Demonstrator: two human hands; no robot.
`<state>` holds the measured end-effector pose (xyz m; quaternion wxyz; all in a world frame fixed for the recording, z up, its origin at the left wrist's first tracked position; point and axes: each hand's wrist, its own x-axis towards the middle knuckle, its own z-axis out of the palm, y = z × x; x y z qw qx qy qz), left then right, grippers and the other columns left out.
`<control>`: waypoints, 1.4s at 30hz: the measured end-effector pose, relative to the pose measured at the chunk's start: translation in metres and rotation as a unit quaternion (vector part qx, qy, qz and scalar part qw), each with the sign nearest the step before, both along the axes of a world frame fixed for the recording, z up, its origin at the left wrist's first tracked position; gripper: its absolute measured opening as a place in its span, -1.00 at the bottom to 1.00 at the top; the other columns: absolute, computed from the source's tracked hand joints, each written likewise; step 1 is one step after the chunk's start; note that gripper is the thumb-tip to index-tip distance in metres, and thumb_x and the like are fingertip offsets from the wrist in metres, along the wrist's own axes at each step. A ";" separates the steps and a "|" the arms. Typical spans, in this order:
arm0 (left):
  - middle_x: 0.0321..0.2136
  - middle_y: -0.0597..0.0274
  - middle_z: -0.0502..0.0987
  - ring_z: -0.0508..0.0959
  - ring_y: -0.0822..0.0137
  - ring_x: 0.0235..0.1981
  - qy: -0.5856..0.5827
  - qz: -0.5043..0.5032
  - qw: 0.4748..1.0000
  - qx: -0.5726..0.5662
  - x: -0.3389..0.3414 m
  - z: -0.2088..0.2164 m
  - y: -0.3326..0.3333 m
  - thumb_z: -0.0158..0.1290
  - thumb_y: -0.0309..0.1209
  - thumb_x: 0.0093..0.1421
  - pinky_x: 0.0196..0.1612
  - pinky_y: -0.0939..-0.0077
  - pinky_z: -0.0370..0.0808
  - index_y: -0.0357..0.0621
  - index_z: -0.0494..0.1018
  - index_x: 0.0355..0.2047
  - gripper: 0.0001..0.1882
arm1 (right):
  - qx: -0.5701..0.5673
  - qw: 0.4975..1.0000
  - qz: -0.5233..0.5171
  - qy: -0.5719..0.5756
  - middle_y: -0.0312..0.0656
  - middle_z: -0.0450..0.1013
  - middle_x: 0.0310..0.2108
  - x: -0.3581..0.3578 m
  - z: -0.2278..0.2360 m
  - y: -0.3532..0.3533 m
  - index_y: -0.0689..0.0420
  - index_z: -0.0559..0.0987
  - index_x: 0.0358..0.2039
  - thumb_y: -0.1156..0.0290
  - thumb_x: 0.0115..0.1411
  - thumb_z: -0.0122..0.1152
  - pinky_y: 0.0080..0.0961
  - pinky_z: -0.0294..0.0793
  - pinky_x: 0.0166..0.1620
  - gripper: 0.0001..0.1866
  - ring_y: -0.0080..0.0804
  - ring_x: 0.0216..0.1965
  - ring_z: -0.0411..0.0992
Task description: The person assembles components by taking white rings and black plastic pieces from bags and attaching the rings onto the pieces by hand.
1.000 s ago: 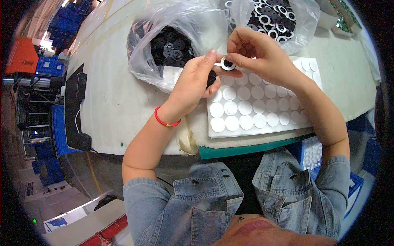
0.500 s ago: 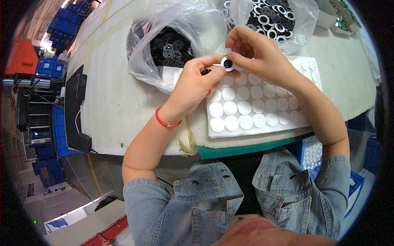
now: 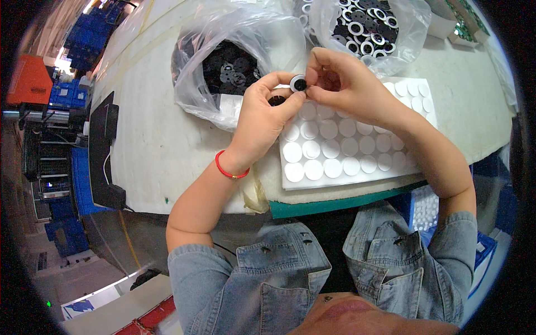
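In the head view, a white sheet [image 3: 340,180] with rows of round white discs [image 3: 350,146] lies on the pale worktop [image 3: 151,156]. Beyond the sheet and to its left stands a clear plastic bag [image 3: 195,103], its mouth open on a heap of flat, round black parts [image 3: 231,67]. Straight beyond the sheet, a second clear bag [image 3: 321,25] holds black parts mixed with white rings [image 3: 365,28]. Past the sheet's far right corner is an open carton [image 3: 435,25] with green pieces [image 3: 464,29] inside.

The ring piece [image 3: 298,84], white-rimmed with a black centre, is held up near the sheet's far left corner. The fingers of the left hand [image 3: 265,106] pinch it between thumb and index; another black part [image 3: 276,101] sits within their curl. The fingers of the right hand [image 3: 349,84] are bent, thumb and index tips close together at the ring piece's right edge; whether they grip it, I cannot tell.
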<state>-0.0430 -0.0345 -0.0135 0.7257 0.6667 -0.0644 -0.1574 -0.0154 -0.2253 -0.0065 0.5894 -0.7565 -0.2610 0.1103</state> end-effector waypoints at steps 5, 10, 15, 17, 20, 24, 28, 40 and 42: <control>-0.54 0.46 0.53 0.27 0.73 -0.65 -0.006 -0.031 0.999 0.038 -0.001 0.003 0.001 0.07 -0.49 0.21 -0.61 0.80 0.16 -0.26 0.46 -0.16 -0.80 | 0.021 0.997 -0.005 -0.071 -0.40 0.32 -0.41 -0.009 0.017 0.004 0.18 0.42 -0.38 0.60 0.10 0.19 -0.75 0.23 -0.48 -0.87 -0.75 -0.50 0.24; -0.35 0.21 0.61 0.29 0.67 -0.61 -0.005 -0.085 0.994 0.074 -0.001 0.016 -0.002 0.01 -0.37 0.27 -0.56 0.79 0.23 -0.29 0.44 -0.12 -0.74 | -0.004 0.937 -0.123 -0.327 -0.21 0.38 -0.44 0.007 0.008 -0.003 0.18 0.47 -0.30 0.61 0.04 0.16 -0.56 0.35 -0.47 -0.82 -0.46 -0.53 0.34; -0.26 0.14 0.49 0.29 0.58 -0.50 0.109 -0.045 0.988 -0.103 0.001 0.009 0.006 -0.14 -0.39 0.33 -0.53 0.75 0.22 -0.28 0.24 0.07 -0.65 | -0.039 0.905 -0.352 -0.237 -0.14 0.19 -0.10 0.016 0.027 -0.009 0.15 0.34 -0.05 0.66 0.07 0.12 -0.50 0.37 -0.07 -0.60 -0.38 -0.21 0.28; -0.11 0.03 0.37 0.31 0.48 -0.36 0.161 -0.046 0.973 -0.156 0.001 0.010 0.009 -0.19 -0.44 0.33 -0.45 0.71 0.27 -0.29 0.10 0.15 -0.60 | -0.026 0.872 -0.347 -0.343 -0.14 0.32 -0.24 0.028 0.005 -0.013 0.18 0.50 -0.27 0.63 0.05 0.15 -0.60 0.38 -0.38 -0.80 -0.45 -0.44 0.34; -0.18 0.09 0.39 0.30 0.52 -0.40 0.133 -0.036 0.984 -0.115 -0.003 0.016 0.008 -0.19 -0.45 0.34 -0.47 0.72 0.26 -0.30 0.13 0.12 -0.63 | -0.018 0.918 -0.216 -0.332 -0.14 0.32 -0.20 0.026 -0.003 -0.010 0.16 0.49 -0.28 0.64 0.06 0.14 -0.59 0.39 -0.34 -0.81 -0.42 -0.37 0.37; -0.21 0.13 0.43 0.27 0.58 -0.50 0.079 -0.043 0.991 -0.096 0.008 0.016 0.020 -0.21 -0.45 0.35 -0.53 0.76 0.23 -0.31 0.17 0.11 -0.65 | -0.028 0.931 -0.122 -0.344 -0.16 0.35 -0.31 0.022 -0.004 -0.006 0.17 0.49 -0.33 0.67 0.05 0.12 -0.50 0.38 -0.43 -0.83 -0.39 -0.46 0.38; -0.22 0.07 0.50 0.21 0.66 -0.65 0.048 -0.047 0.993 -0.093 0.017 0.016 0.023 -0.27 -0.44 0.39 -0.63 0.81 0.18 -0.34 0.26 0.05 -0.70 | -0.073 0.952 0.001 -0.296 -0.24 0.36 -0.36 0.014 0.002 -0.006 0.19 0.49 -0.36 0.69 0.05 0.13 -0.61 0.30 -0.47 -0.85 -0.49 -0.48 0.35; -0.46 0.28 0.53 0.18 0.73 -0.67 0.049 -0.064 0.994 -0.071 0.022 -0.001 0.029 -0.13 -0.34 0.37 -0.64 0.81 0.07 -0.23 0.43 -0.02 -0.71 | -0.092 0.988 0.025 -0.122 -0.14 0.45 -0.57 0.022 0.006 -0.013 0.26 0.51 -0.42 0.54 0.03 0.21 -0.46 0.40 -0.42 -0.91 -0.41 -0.54 0.42; -0.42 0.26 0.53 0.18 0.73 -0.66 0.052 -0.064 0.992 -0.099 0.020 0.000 0.033 -0.12 -0.35 0.35 -0.63 0.80 0.08 -0.26 0.43 -0.03 -0.71 | -0.137 0.985 0.062 -0.084 -0.16 0.47 -0.58 0.023 0.011 -0.020 0.27 0.52 -0.41 0.52 0.04 0.22 -0.48 0.41 -0.40 -0.89 -0.45 -0.53 0.41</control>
